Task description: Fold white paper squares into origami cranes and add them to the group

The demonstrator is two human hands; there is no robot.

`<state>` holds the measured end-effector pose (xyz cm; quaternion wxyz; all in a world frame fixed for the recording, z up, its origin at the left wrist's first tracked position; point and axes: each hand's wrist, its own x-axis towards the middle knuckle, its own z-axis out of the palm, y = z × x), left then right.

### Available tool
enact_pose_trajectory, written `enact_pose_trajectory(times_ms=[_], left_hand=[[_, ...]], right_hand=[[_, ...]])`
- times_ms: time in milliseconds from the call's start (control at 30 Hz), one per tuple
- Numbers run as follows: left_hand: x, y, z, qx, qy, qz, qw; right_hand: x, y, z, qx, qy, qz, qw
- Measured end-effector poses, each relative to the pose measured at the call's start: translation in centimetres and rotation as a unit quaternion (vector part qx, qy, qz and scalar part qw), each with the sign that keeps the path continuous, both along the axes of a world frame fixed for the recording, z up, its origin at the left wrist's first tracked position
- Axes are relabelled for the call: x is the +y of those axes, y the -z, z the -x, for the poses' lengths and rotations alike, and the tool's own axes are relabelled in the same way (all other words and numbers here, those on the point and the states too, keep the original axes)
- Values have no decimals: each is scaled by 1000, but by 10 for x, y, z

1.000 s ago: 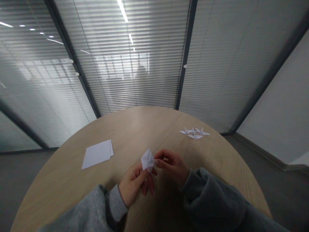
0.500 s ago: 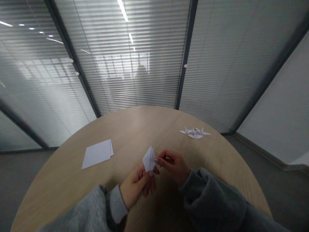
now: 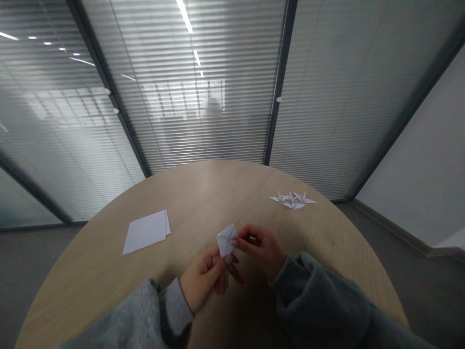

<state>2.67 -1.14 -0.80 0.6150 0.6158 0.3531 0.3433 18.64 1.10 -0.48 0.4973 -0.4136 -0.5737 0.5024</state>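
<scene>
A small piece of folded white paper point(image 3: 225, 241) is held up between my two hands, above the table. My left hand point(image 3: 205, 271) pinches its lower end between thumb and fingers. At its right edge, my right hand point(image 3: 259, 247) is closed in a pinch, thumb and index finger gripping the paper. Its upper end looks blunt, with creases across the face. Off to the right on the table sit several folded white paper cranes point(image 3: 291, 199), close together.
A small stack of white paper sheets point(image 3: 145, 232) lies on the left of the round wooden table point(image 3: 214, 186). Glass panels with blinds point(image 3: 218, 131) stand behind the table's far edge. A white wall point(image 3: 417, 160) rises at the right.
The paper's pointed upper tip is now folded down, so its outline is shorter and blunter. Some left fingers have shifted beneath it. My right hand has barely moved.
</scene>
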Motion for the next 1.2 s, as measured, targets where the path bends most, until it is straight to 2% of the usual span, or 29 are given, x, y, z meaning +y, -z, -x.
enact_pose_trajectory(times_ms=[133, 433, 667, 867, 933, 1033, 1100, 1200], left_hand=[[0, -2, 0, 12, -14, 7, 1000], [-1, -4, -1, 8, -15, 11, 1000], [-2, -5, -1, 2, -29, 9, 1000], [-2, -4, 0, 17, -15, 1, 1000], [-2, -6, 2, 50, -40, -37, 997], [-2, -12, 6, 88, -133, -143, 977], [-1, -16, 10, 92, -180, -218, 955], [0, -20, 14, 91, -204, -298, 928]], right_hand=[[0, -1, 1, 6, 5, 6, 1000], [-2, 1, 1, -8, -45, 11, 999], [-2, -3, 2, 2, -27, 12, 1000], [1, -2, -1, -12, 11, -11, 1000], [1, -1, -1, -22, 5, -13, 1000], [1, 2, -2, -60, -1, -28, 998], [1, 1, -3, -99, -5, -65, 993], [-2, -2, -2, -156, -22, -143, 977]])
